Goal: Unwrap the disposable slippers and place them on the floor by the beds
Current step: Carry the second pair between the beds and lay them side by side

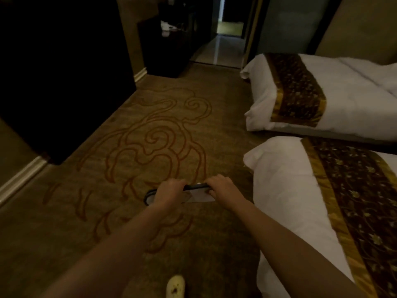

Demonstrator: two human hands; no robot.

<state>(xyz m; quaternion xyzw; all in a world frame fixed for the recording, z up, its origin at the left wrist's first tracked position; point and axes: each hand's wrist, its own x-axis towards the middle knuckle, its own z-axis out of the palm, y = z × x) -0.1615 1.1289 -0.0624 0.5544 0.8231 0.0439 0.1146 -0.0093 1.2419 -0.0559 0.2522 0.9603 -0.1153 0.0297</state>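
1. Hands: 2, both in view w/ bare forearms reaching fwd. Left hand (169, 191) has its fingers curled over the top edge of the slippers (197, 194). Right hand (221, 188) is curled the same way round their right end. Both hands grip, neither is slack.
2. Slippers: white w/ a dark rim, held flat and sideways between the 2 hands, above the carpet (129, 158) and not touching it. The rounded left end sticks out past the left hand. Can't tell if it's 1 slipper or a stacked pair, nor if any wrap is on them.
3. Position: the slippers are just left of the foot corner of the near bed (290, 201).
4. Beds: 2, on the right side, near one and far bed (354, 93), w/ a narrow gap of floor between. Each has white bedding.
5. Bed runners: 2, one per bed, brown floral w/ gold borders; near runner (354, 201), far runner (298, 91).
6. Carpet: brownish w/ 1 big swirl pattern in reddish lines.
7. Furniture: 1 big dark cabinet (64, 72) at left, and 1 dark desk (167, 54) farther back w/ small white items on top, too blurry to count.
8. Shoe (175, 286): 1 pale yellowish toe at the bottom edge.
9. Hallway floor (221, 50): pale and shiny beyond the carpet.
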